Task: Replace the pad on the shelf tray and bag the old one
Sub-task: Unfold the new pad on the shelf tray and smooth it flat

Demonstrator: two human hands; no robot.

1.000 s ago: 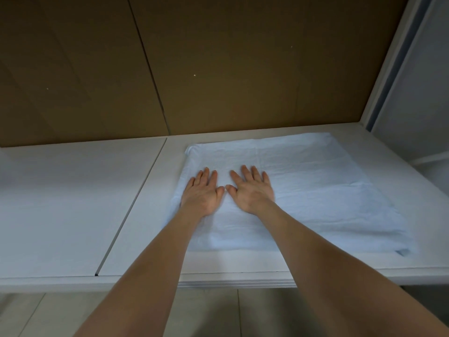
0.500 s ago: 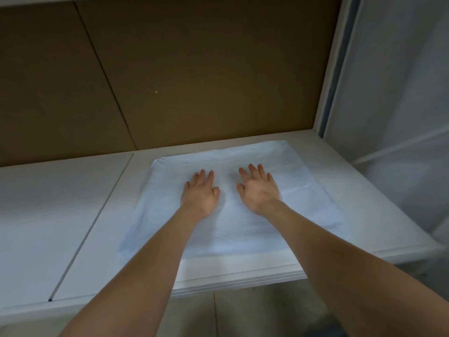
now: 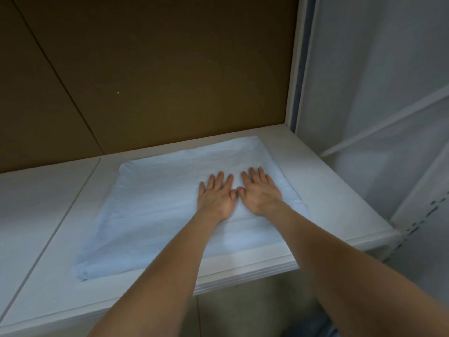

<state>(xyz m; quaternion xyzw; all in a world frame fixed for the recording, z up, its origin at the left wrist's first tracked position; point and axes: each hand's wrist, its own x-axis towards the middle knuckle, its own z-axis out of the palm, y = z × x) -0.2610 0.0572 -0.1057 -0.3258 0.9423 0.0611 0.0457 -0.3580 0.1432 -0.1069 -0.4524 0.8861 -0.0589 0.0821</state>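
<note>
A pale blue pad point(image 3: 150, 210) lies spread flat on the white shelf tray point(image 3: 340, 215). My left hand point(image 3: 216, 194) and my right hand point(image 3: 260, 190) lie palm down on the pad's right half, side by side, fingers straight and thumbs nearly touching. Both press on the pad and hold nothing. My forearms cover part of the pad's near edge. No bag and no second pad are in view.
A brown back panel point(image 3: 158, 81) rises behind the shelf. A seam point(image 3: 70, 203) splits the tray from a second white tray point(image 3: 26, 215) on the left. A white upright post point(image 3: 301, 69) and grey wall point(image 3: 376, 93) close the right side. Floor shows below the shelf's front lip.
My hands came back together on the pad after being spread apart, and now sit on its right half. The view has swung left, so the pad lies more to the left.
</note>
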